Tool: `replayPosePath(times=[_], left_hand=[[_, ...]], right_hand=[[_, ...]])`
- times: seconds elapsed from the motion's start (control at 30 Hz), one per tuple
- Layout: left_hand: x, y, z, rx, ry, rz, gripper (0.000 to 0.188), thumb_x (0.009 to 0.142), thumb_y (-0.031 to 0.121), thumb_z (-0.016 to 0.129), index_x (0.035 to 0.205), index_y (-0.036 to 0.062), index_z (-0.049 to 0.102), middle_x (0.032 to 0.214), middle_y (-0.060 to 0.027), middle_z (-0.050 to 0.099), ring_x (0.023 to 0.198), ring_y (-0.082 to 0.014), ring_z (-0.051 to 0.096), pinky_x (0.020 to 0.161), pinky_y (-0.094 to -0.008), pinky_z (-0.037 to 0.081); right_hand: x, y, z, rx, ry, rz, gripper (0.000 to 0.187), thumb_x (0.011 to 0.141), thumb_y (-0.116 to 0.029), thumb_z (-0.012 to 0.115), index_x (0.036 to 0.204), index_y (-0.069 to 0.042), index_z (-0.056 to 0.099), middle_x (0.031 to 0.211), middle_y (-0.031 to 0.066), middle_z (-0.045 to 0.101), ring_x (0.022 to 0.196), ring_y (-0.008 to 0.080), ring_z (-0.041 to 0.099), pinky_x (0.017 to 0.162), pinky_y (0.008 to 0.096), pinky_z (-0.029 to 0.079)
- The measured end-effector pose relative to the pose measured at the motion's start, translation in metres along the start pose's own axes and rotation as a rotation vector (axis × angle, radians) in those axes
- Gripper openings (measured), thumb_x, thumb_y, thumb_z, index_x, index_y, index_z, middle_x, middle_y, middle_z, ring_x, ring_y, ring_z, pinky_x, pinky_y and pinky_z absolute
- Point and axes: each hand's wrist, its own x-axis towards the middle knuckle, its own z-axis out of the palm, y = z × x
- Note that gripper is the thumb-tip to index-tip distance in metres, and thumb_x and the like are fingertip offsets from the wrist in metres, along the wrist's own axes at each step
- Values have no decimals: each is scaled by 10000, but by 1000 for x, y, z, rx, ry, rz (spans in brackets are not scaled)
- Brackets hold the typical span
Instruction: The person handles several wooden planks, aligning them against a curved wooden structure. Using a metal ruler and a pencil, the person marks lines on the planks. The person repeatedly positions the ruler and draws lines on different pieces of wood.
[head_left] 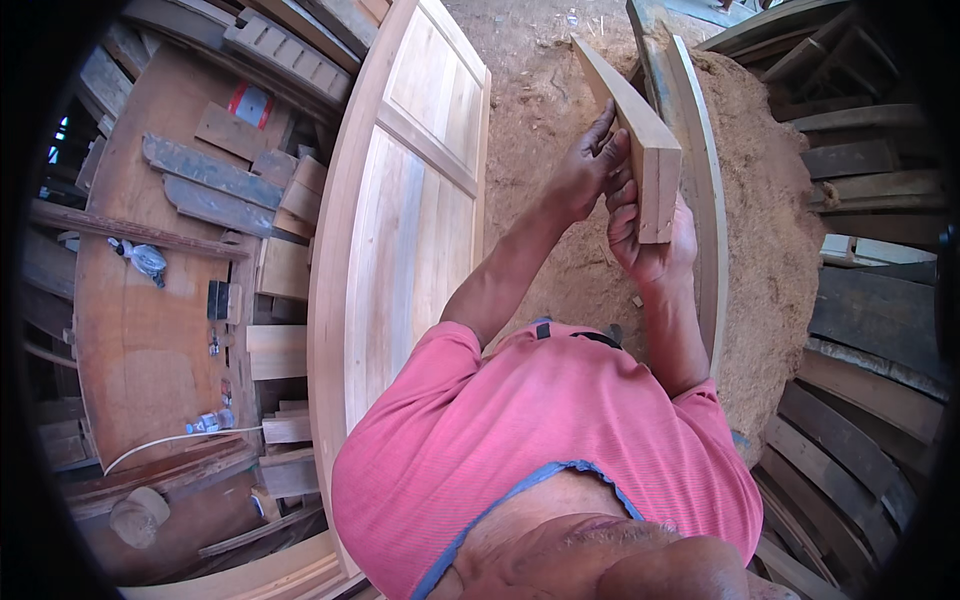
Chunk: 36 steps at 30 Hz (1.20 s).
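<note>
A pale wooden board (635, 115) is held up in front of my chest, its near end turned toward me and its length running away. My right hand (655, 245) grips the board from below near this end, with the fingertips showing on its left side. On that same left side, my left hand (592, 165) is closed, thumb and fingers against the wood just beyond the right hand's fingertips. The far side of the board, and part of the right palm behind it, are hidden.
A large panelled wooden door (410, 210) stands along my left. Beyond it, a brown work surface (150, 350) carries wood offcuts and a plastic bottle (210, 422). A long plank (705, 180) runs along my right beside a sawdust pile (755, 250). Stacked boards (870, 300) line the far right.
</note>
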Motion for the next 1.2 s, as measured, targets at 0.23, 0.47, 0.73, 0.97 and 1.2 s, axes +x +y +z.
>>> replayPosePath(times=[0.23, 0.47, 0.73, 0.97, 1.2], left_hand=[[6, 9, 5, 3, 19, 10, 884, 1087, 312, 673, 1724, 24, 133, 1510, -88, 558, 1229, -119, 596, 977, -250, 558], [6, -3, -9, -9, 13, 44, 904, 1066, 366, 697, 1714, 27, 166, 1476, -89, 582, 1157, -109, 617, 899, -242, 566], [-40, -71, -69, -426, 177, -369, 955, 819, 845, 702, 1373, 81, 555, 1021, -171, 696, 818, -325, 735, 692, -448, 658], [-88, -111, -94, -509, 402, -454, 878, 809, 859, 678, 1267, 117, 579, 905, -200, 677, 745, -348, 734, 665, -503, 668], [-99, -117, -87, -343, 376, -461, 897, 861, 846, 621, 1297, 65, 552, 898, -174, 654, 700, -277, 706, 645, -442, 655]], right_hand=[[8, -2, 2, -3, -76, -10, 455, 1175, -362, 386, 1367, -42, 646, 1177, 125, 736, 987, 279, 769, 804, 390, 672], [11, -1, -1, 26, -69, 13, 478, 1168, -398, 403, 1370, -28, 629, 1166, 143, 738, 966, 267, 774, 797, 385, 674], [-41, 49, -77, -431, 518, 64, 543, 1126, -570, 450, 1372, -99, 559, 974, 57, 689, 696, 157, 706, 509, 293, 593], [-72, 86, -136, -288, 608, 148, 508, 1139, -497, 497, 1471, -114, 528, 1204, 72, 686, 952, 215, 707, 769, 384, 612], [-97, 88, -130, -275, 411, 281, 620, 1103, -666, 423, 1291, -102, 599, 951, 61, 656, 776, 202, 644, 661, 364, 550]])
